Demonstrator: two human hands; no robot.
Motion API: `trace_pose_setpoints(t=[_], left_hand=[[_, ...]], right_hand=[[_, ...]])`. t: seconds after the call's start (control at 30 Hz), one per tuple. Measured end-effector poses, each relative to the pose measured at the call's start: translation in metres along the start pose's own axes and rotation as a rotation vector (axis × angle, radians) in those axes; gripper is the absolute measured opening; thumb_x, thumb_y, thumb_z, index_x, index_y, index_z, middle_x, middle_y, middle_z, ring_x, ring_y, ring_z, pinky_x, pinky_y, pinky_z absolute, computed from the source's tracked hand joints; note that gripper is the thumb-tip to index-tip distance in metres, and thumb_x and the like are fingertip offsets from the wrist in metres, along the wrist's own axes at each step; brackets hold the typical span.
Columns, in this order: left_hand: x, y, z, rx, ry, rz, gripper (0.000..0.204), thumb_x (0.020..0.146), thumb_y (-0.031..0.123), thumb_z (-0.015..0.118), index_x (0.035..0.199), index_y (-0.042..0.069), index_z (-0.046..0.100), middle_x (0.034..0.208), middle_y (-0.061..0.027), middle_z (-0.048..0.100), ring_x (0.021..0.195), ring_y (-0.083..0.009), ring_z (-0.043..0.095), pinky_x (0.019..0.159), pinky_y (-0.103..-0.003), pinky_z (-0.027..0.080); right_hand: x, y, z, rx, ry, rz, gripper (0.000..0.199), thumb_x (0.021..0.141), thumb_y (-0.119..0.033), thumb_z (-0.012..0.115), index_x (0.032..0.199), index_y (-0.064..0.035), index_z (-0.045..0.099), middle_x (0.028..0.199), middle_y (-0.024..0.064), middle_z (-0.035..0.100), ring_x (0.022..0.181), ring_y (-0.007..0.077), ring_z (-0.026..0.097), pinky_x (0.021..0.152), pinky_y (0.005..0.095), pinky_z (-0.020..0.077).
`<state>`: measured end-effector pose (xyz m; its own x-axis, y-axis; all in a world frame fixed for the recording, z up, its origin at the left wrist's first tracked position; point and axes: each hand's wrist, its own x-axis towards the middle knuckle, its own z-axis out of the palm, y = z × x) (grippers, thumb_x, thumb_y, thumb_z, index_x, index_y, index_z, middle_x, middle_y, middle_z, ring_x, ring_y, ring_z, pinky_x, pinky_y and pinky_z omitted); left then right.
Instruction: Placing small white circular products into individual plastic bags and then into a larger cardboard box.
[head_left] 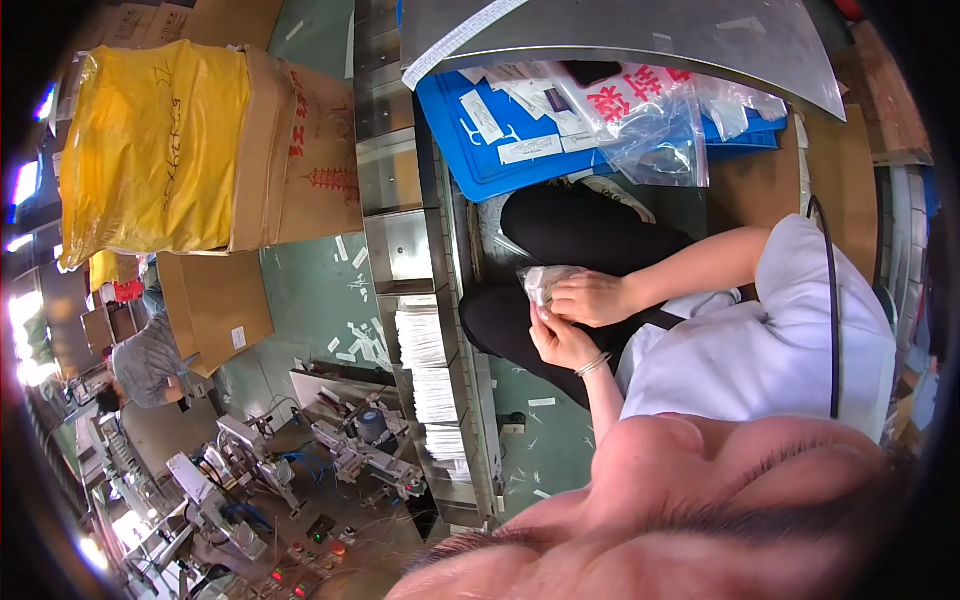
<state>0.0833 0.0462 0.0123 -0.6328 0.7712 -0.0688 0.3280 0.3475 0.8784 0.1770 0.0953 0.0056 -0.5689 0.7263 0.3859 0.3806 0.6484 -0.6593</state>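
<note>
Over my lap, both hands meet at a small clear plastic bag [543, 282] with something whitish inside. My right hand [592, 299] comes in from the right, its fingers curled over the bag. Just below it, my left hand [563, 342], with a bracelet at the wrist, pinches the bag's lower end. The bag's contents are too small to make out, and the fingers partly cover it. Beyond my knees lies a blue tray [470, 178] with white cards and clear bags [655, 145] printed in red.
A metal bench with slots [403, 245] runs along my left, holding stacks of white paper slips [432, 395]. Past it stand a carton [305, 170] covered in yellow plastic, machines [370, 440] and a co-worker in grey [145, 365]. A metal sheet [640, 35] overhangs the tray. Paper scraps litter the green floor.
</note>
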Motion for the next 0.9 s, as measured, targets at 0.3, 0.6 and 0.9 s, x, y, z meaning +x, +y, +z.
trace_pose_setpoints(t=[0.3,0.6,0.9], left_hand=[[0.002,-0.022,-0.004,0.051,0.062,0.181,0.023,0.089,0.011,0.054,0.107,-0.001,0.06,0.076,-0.0081,0.06,0.061,-0.014,0.053,0.056,-0.026,0.046],[0.037,-0.019,-0.015,0.407,-0.219,0.389,0.019,0.085,0.013,0.057,0.1,0.004,0.063,0.072,-0.0107,0.061,0.056,-0.0208,0.057,0.053,-0.03,0.047],[0.089,-0.036,0.015,0.199,-0.329,0.324,0.015,0.081,0.007,0.053,0.087,0.002,0.067,0.069,-0.0098,0.064,0.058,-0.0179,0.06,0.056,-0.029,0.048]], right_hand=[[0.019,0.025,0.044,0.062,-0.512,0.153,0.019,0.076,-0.022,0.055,0.083,-0.0034,0.056,0.08,0.0113,0.059,0.081,0.0275,0.059,0.066,0.0401,0.0475],[-0.026,0.015,0.024,0.007,-0.582,-0.055,0.021,0.079,-0.023,0.053,0.073,-0.0041,0.058,0.085,0.011,0.06,0.087,0.0275,0.059,0.07,0.0426,0.0483],[-0.024,0.025,0.022,-0.336,-0.119,-0.331,0.019,0.068,-0.022,0.053,0.068,-0.0054,0.063,0.08,0.0076,0.059,0.086,0.0253,0.055,0.082,0.0366,0.0402]])
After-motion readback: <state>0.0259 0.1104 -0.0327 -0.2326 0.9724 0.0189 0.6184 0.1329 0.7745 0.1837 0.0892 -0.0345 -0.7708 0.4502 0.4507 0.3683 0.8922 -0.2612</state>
